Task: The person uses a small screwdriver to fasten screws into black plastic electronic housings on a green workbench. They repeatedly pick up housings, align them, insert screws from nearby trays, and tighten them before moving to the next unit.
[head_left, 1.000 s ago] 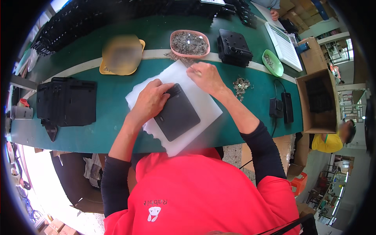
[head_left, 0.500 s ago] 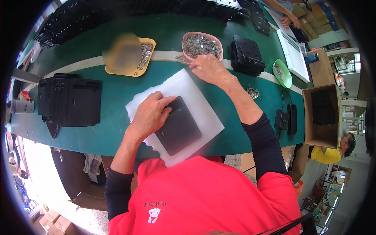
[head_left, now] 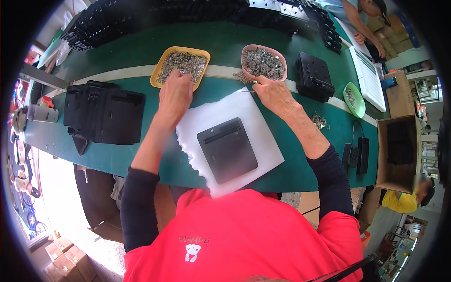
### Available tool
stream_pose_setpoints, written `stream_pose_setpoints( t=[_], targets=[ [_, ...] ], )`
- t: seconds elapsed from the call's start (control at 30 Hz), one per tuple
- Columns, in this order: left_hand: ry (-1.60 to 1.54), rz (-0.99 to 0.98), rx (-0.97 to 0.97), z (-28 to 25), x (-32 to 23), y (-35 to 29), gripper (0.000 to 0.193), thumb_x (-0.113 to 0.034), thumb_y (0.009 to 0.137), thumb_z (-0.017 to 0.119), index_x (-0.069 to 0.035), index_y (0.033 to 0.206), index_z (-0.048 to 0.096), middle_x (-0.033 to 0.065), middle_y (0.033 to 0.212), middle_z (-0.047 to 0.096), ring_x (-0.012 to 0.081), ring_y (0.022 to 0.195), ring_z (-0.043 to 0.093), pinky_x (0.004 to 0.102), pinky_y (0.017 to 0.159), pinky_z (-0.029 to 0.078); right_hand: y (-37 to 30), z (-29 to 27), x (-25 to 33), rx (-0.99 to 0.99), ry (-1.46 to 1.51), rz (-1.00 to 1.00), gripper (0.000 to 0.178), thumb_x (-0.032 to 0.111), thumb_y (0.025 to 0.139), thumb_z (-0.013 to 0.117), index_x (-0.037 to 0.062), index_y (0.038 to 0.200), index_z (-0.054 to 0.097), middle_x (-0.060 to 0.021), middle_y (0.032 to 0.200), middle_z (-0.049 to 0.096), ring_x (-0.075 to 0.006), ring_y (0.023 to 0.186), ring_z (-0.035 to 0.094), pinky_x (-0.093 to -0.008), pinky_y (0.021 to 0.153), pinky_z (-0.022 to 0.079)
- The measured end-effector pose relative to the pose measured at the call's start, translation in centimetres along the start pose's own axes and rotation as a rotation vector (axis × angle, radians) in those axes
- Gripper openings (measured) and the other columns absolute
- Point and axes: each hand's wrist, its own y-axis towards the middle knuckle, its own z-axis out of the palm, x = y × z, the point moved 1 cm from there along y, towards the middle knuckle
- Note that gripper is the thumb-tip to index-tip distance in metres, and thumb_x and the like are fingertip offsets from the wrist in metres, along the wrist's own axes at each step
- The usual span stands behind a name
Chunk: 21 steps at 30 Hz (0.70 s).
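Observation:
My left hand (head_left: 176, 94) reaches to the near edge of a yellow tray (head_left: 154, 81) full of small metal parts (head_left: 185, 62). Its fingertips are bunched together among the parts, and what they pinch is hidden. My right hand (head_left: 277, 96) is closed on a slim metal tool (head_left: 246, 90) pointing left, just in front of a pink tray (head_left: 284, 63) of small metal pieces. A flat black rectangular panel (head_left: 230, 152) with a raised bar along its far end lies on a white foam sheet (head_left: 268, 148). Neither hand touches the panel.
Stacked black housings stand left (head_left: 103, 113) and right (head_left: 314, 75). A green bowl (head_left: 359, 105), loose metal bits (head_left: 319, 121) and a black power adapter (head_left: 362, 155) lie at the right. An open carton (head_left: 398, 176) stands beyond. A co-worker (head_left: 347, 14) works at the far right.
My left hand has let go of the panel and moved up to the yellow tray. My right hand has drawn back slightly from the pink tray, and the slim tool now shows. The view has shifted.

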Motion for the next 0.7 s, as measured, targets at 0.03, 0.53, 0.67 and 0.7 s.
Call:
stream_pose_setpoints(
  t=[0.03,0.53,0.67,0.7],
  targets=[
    [0.011,0.011,0.023,0.4,0.4,0.5,0.015,-0.012,0.087,0.063,-0.005,0.098,0.071,0.016,0.094,0.063,0.0349,0.09,0.064,0.0448,0.077,0.052,0.0,-0.1,0.0,-0.003,0.003,-0.008,0.009,0.004,0.083,0.056,0.0008,0.086,0.064,-0.0135,0.091,0.062,-0.033,0.081,0.067,-0.042,0.072,0.057],
    [0.048,0.003,0.112,3.4,2.7,3.6,0.018,-0.003,0.08,0.054,0.002,0.09,0.069,0.0269,0.091,0.066,0.044,0.09,0.065,0.0502,0.079,0.052,-2.9,-1.5,1.3,-0.111,0.533,0.293,0.014,0.012,0.084,0.066,-0.0001,0.09,0.065,-0.0161,0.085,0.068,-0.0313,0.081,0.067,-0.0369,0.073,0.053],
    [-0.043,-0.034,-0.077,3.4,3.7,3.2,0.023,-0.004,0.082,0.054,0.002,0.099,0.069,0.0266,0.096,0.064,0.0427,0.096,0.062,0.0485,0.086,0.049,-4.0,-0.9,1.8,-0.173,0.648,0.288,0.017,0.013,0.083,0.068,-0.0009,0.092,0.069,-0.0103,0.083,0.071,-0.0192,0.068,0.067,-0.031,0.066,0.053],
    [-0.045,-0.022,-0.101,3.2,3.5,2.8,0.023,-0.003,0.083,0.054,0.002,0.1,0.069,0.0259,0.097,0.063,0.0426,0.096,0.062,0.0481,0.086,0.049,-4.3,-1.0,2.0,-0.13,0.7,0.327,0.017,0.013,0.083,0.068,-0.0012,0.093,0.069,-0.0082,0.082,0.071,-0.016,0.064,0.065,-0.0296,0.063,0.053]
  ],
)
